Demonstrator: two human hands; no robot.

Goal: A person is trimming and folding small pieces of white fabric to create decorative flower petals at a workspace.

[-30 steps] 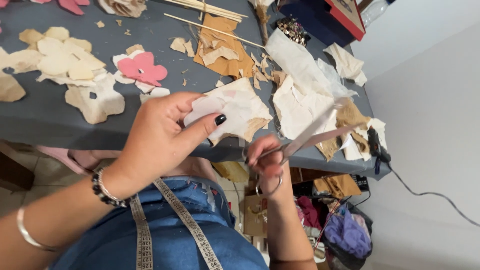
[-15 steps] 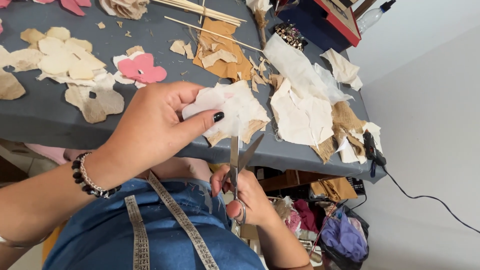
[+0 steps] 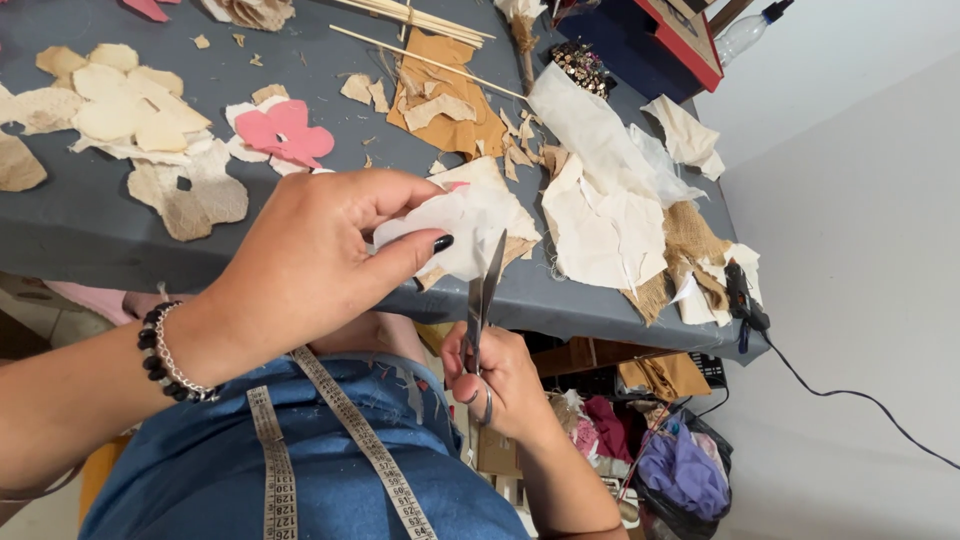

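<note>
My left hand (image 3: 310, 260) pinches a small piece of white fabric (image 3: 455, 225) between thumb and fingers, held above the near edge of the grey table (image 3: 90, 240). My right hand (image 3: 500, 380) sits below the table edge, gripping metal scissors (image 3: 485, 290) by the handles. The blades point up and are nearly closed on the lower edge of the white piece. A bead bracelet circles my left wrist. A measuring tape (image 3: 350, 440) hangs over my blue top.
On the table lie cream petal cut-outs (image 3: 120, 105), a pink flower shape (image 3: 285, 130), tan scraps (image 3: 450, 110), thin wooden sticks (image 3: 420, 20), white cloth (image 3: 600, 190), burlap (image 3: 690, 240) and a black glue gun (image 3: 740, 295) with cable. Fabric bags sit on the floor.
My right hand swung the scissors from far right over to the white piece, blades now upright and closing on its edge. My left hand kept holding the piece.
</note>
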